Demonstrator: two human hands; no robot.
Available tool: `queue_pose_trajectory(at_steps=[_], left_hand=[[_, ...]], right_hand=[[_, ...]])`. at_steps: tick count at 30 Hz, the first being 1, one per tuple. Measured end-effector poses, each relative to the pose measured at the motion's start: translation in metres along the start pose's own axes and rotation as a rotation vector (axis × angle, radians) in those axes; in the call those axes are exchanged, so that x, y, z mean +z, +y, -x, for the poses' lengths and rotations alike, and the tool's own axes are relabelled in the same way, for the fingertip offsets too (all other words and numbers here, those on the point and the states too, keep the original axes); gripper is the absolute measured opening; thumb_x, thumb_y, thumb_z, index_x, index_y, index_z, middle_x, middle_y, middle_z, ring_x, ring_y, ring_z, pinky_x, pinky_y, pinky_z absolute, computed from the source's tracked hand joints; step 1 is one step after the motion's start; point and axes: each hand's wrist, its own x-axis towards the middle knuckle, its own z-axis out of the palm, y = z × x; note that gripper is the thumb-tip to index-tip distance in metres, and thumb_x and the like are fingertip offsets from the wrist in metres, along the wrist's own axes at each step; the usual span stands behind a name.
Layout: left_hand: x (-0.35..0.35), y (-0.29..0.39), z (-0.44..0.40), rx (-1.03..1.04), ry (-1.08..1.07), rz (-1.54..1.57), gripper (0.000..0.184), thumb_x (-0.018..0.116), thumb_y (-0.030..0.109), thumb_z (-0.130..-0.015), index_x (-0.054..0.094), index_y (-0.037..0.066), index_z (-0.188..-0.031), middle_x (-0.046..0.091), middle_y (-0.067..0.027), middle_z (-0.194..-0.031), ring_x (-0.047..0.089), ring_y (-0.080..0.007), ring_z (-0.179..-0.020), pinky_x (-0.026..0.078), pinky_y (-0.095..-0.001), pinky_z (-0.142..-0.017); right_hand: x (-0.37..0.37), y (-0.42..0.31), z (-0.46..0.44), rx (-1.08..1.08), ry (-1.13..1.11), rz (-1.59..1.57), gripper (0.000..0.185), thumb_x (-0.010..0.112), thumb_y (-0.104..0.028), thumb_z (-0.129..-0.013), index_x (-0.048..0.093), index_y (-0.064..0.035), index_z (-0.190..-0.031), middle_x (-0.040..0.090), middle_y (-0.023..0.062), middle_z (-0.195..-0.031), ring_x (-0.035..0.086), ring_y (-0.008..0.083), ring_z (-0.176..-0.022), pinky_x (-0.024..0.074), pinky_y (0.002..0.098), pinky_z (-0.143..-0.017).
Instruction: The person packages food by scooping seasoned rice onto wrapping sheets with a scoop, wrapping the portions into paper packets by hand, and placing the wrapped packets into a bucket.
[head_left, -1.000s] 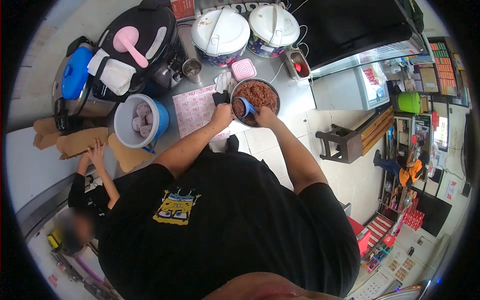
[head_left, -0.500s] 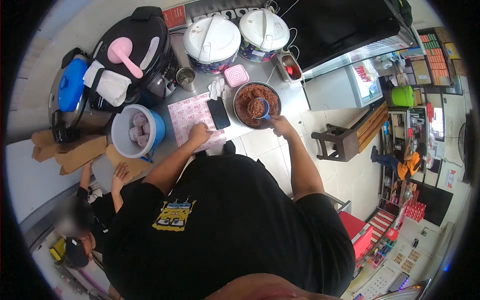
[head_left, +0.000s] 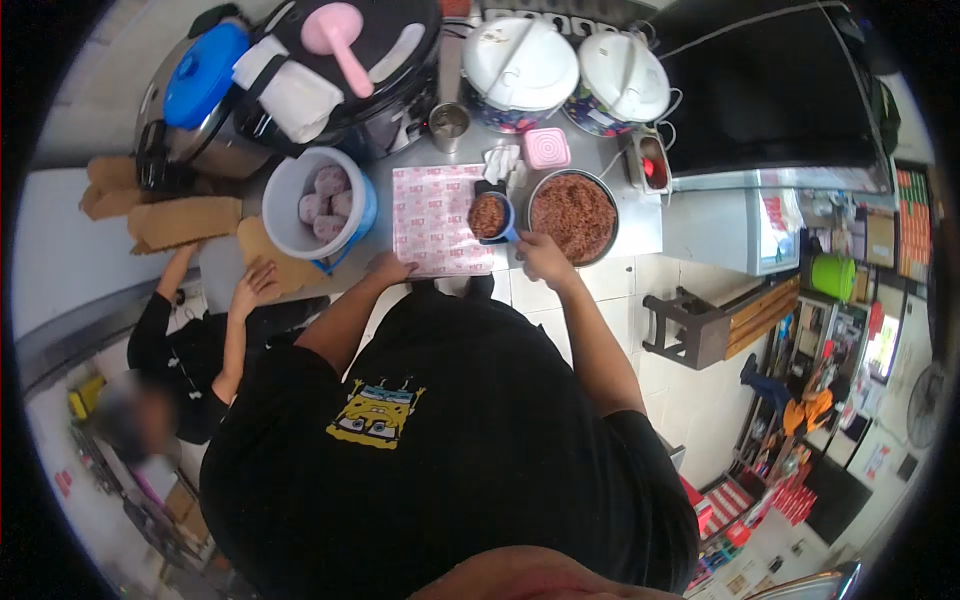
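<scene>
My right hand (head_left: 546, 260) is closed round the handle of a blue scoop (head_left: 491, 217) filled with reddish-brown food. The scoop hangs over a dark phone and the right side of a printed paper sheet (head_left: 437, 225). To its right stands a round metal bowl (head_left: 573, 217) of the same crumbly food. My left hand (head_left: 389, 269) rests at the sheet's lower left edge, its fingers on the paper. Left of the sheet, a white and blue bucket (head_left: 277, 221) holds several wrapped bundles (head_left: 330, 182).
A pink box (head_left: 547, 148), a metal cup (head_left: 449, 125) and two white-lidded pots (head_left: 519, 64) stand behind the sheet. Black cookers, one bearing a pink paddle (head_left: 336, 36), are at the back left. A co-worker's hand (head_left: 253, 287) is near cardboard (head_left: 184, 222); another person stands far right.
The filled scoop has come out of the bowl and moved left over the phone and sheet. My left hand has shifted to the sheet's lower left edge. The camera view has shifted.
</scene>
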Motion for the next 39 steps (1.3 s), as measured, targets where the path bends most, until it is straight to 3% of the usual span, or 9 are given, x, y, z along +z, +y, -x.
queue_pose_trajectory(at_steps=[3,5,7,9,17,27,31,34,39], left_hand=[[-0.014,0.018,0.016,-0.166,0.018,-0.013,0.069,0.076,0.056,-0.081,0.069,0.000,-0.121,0.070,-0.0229,-0.122,0.067,-0.0391,-0.115,0.052,-0.0478,-0.100],[-0.007,0.021,0.016,-0.183,0.072,-0.027,0.066,0.076,0.055,-0.082,0.070,0.000,-0.119,0.070,-0.0227,-0.121,0.067,-0.0390,-0.114,0.052,-0.0478,-0.099],[-0.001,0.019,0.009,-0.198,0.122,-0.047,0.064,0.075,0.054,-0.084,0.071,-0.001,-0.116,0.070,-0.0225,-0.120,0.067,-0.0388,-0.114,0.053,-0.0478,-0.098],[0.004,0.018,0.004,-0.106,-0.012,-0.027,0.062,0.076,0.053,-0.084,0.072,-0.001,-0.115,0.071,-0.0219,-0.120,0.067,-0.0380,-0.114,0.053,-0.0475,-0.097],[-0.009,0.025,0.019,-0.109,-0.009,0.083,0.056,0.073,0.050,-0.087,0.073,0.000,-0.114,0.071,-0.0213,-0.120,0.068,-0.0377,-0.113,0.054,-0.0485,-0.096],[0.006,0.027,0.016,-0.008,0.067,0.138,0.040,0.069,0.038,-0.087,0.074,0.002,-0.104,0.073,-0.0222,-0.107,0.071,-0.0391,-0.101,0.056,-0.0502,-0.087],[0.011,0.028,0.024,0.066,0.140,0.373,0.034,0.069,0.034,-0.085,0.074,0.002,-0.095,0.074,-0.0224,-0.096,0.072,-0.0389,-0.089,0.056,-0.0495,-0.079],[0.015,0.029,0.025,0.004,0.162,0.510,0.027,0.071,0.028,-0.081,0.072,0.001,-0.083,0.072,-0.0192,-0.084,0.070,-0.0341,-0.076,0.055,-0.0465,-0.074],[0.022,0.026,0.018,-0.291,0.233,1.209,0.022,0.080,0.011,-0.081,0.069,0.002,-0.099,0.066,-0.0053,-0.079,0.062,-0.0159,-0.067,0.051,-0.0321,-0.055]], right_hand=[[0.050,0.004,-0.043,-0.412,0.229,0.583,0.035,0.058,-0.019,-0.099,0.061,0.0014,-0.127,0.063,0.0190,-0.077,0.062,0.0339,-0.055,0.0507,0.0449,-0.055],[0.083,0.006,-0.062,-0.602,0.356,0.798,0.044,0.056,-0.010,-0.093,0.055,0.0031,-0.135,0.065,0.0284,-0.087,0.066,0.0494,-0.076,0.0545,0.0520,-0.077],[0.111,0.016,-0.072,-0.462,0.313,1.084,0.071,0.060,-0.005,-0.084,0.038,-0.0036,-0.152,0.059,0.0252,-0.110,0.065,0.0455,-0.091,0.0562,0.0505,-0.078],[0.120,0.039,-0.074,-0.689,0.275,1.396,0.081,0.060,-0.002,-0.083,0.032,-0.0114,-0.158,0.057,0.0203,-0.112,0.065,0.0401,-0.088,0.0572,0.0483,-0.077],[0.120,0.070,-0.079,-0.565,0.354,1.312,0.078,0.054,0.001,-0.088,0.040,-0.0308,-0.157,0.060,0.0135,-0.104,0.063,0.0360,-0.090,0.0570,0.0465,-0.079],[0.118,0.025,-0.038,-0.582,0.384,0.743,0.067,0.058,0.004,-0.090,0.045,-0.0132,-0.154,0.059,0.0202,-0.104,0.061,0.0383,-0.091,0.0507,0.0443,-0.080],[0.081,0.016,0.002,-0.892,0.729,0.782,0.063,0.060,0.003,-0.090,0.047,-0.0085,-0.151,0.062,0.0235,-0.106,0.062,0.0390,-0.089,0.0509,0.0448,-0.080],[0.044,0.044,0.041,-0.601,0.871,0.630,0.061,0.057,0.005,-0.092,0.047,-0.0082,-0.151,0.062,0.0230,-0.108,0.063,0.0398,-0.097,0.0514,0.0442,-0.086],[0.003,0.092,0.056,-0.395,0.849,0.737,0.064,0.060,-0.001,-0.091,0.049,-0.0188,-0.151,0.059,0.0201,-0.121,0.061,0.0392,-0.104,0.0506,0.0488,-0.088]])
